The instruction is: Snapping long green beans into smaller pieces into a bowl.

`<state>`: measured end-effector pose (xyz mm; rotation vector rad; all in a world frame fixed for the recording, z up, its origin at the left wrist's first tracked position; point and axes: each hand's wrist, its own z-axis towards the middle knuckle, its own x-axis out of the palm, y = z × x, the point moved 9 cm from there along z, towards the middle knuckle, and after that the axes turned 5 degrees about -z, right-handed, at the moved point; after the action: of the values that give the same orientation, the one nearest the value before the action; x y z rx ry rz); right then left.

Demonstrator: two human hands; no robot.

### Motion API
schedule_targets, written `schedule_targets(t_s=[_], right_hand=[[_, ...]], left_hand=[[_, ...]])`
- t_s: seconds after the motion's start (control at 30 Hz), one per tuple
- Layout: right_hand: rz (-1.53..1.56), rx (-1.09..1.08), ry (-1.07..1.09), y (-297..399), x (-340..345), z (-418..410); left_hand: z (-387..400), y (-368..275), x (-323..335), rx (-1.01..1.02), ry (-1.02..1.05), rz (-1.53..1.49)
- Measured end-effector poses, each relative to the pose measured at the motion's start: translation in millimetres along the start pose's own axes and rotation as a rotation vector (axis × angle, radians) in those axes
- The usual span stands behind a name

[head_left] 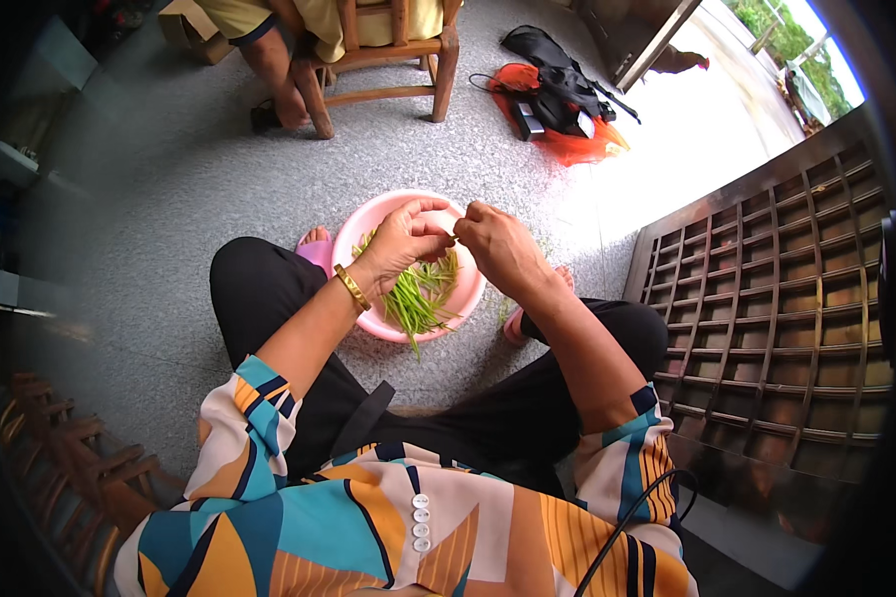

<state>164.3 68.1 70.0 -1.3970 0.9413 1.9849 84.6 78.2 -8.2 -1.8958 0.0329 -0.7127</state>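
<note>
A round pink plastic basin [469, 298] stands on the speckled floor between my feet. Cut green stalks [417, 298] lie in it, a few hanging over its near rim. Above the basin is my left hand [407, 240], a gold-coloured bracelet [352, 288] at its wrist, with thumb and fingertips pinched together. My right hand [496, 242] is just beside it, over the basin's right rim, its fingers curled. A small bit of green stalk [453, 238] shows between the fingertips of both hands; most of it is hidden by the fingers.
A person's bare leg [275, 63] is beside a wooden chair [381, 93] ahead. Black bags [560, 74] lie on a red plastic bag [571, 153]. At right stands a wooden lattice panel [773, 298]; a chicken [678, 61] is by the doorway. A cardboard box [194, 31] lies far left.
</note>
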Motion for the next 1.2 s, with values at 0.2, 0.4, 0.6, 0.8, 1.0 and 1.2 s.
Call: schedule_targets(t_s=[0.2,0.4,0.6,0.8,1.0,1.2], right_hand=[[0.276,0.101,-0.145,-10,-11,3],[0.466,0.178,-0.139,-15,-3,3],[0.936,0.469,0.021,-22,26,-3],[1.405,0.592,0.006,-27,42,-8],[1.653,0.665,-0.177,-40,41,-11],[1.504,0.705,-0.386,-67,14,-15]], left_hand=[[-2,-14,-1,0.116,0.047,-0.228],[-5,-20,-3,0.126,0.03,-0.228],[-9,-24,-5,0.072,-0.055,-0.19],[-7,-27,-9,0.095,-0.051,-0.117],[-7,-23,-12,0.102,-0.086,0.096],[-7,-31,-16,0.138,-0.129,0.102]])
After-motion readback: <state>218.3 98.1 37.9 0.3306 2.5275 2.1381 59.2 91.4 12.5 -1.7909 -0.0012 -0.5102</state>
